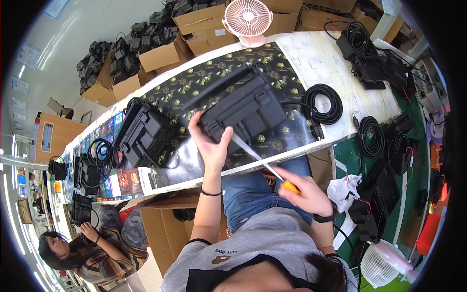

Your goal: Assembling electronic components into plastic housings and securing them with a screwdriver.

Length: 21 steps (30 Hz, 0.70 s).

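A black plastic box with latches and a raised flap (265, 109) rests on the dark patterned mat in front of me. My left hand (212, 148) grips its near left corner, thumb on the near face and fingers behind. My right hand (309, 194) is closed around a screwdriver (290, 187) with a yellow-orange handle. Its long shaft is smeared by motion and points up-left towards the box's near left side; whether the tip touches cannot be made out. From the box's right side a black cable runs to a coil (322, 104).
Another black box (145, 134) with cable stands left on the table. A pink fan (248, 19) is at the far edge, a white fan (382, 265) at lower right. Black units (382, 190) and coils (372, 137) lie right. A co-worker (87, 248) handles a black unit at left.
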Each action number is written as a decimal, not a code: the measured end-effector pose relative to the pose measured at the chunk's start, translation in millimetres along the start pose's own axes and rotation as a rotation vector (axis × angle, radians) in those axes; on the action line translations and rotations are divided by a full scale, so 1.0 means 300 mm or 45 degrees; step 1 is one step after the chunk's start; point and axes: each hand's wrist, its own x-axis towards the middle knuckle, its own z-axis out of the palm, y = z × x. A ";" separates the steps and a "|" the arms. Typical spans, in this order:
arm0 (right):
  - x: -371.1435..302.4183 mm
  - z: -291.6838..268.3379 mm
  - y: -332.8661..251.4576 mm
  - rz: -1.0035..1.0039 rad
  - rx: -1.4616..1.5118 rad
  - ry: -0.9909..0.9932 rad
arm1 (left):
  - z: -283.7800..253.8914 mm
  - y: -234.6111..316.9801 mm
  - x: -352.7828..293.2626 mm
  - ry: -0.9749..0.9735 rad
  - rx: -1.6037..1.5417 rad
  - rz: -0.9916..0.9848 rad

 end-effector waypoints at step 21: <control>0.446 -0.193 0.018 -0.260 0.451 0.811 | -0.139 -0.025 -0.054 -0.187 -0.015 0.193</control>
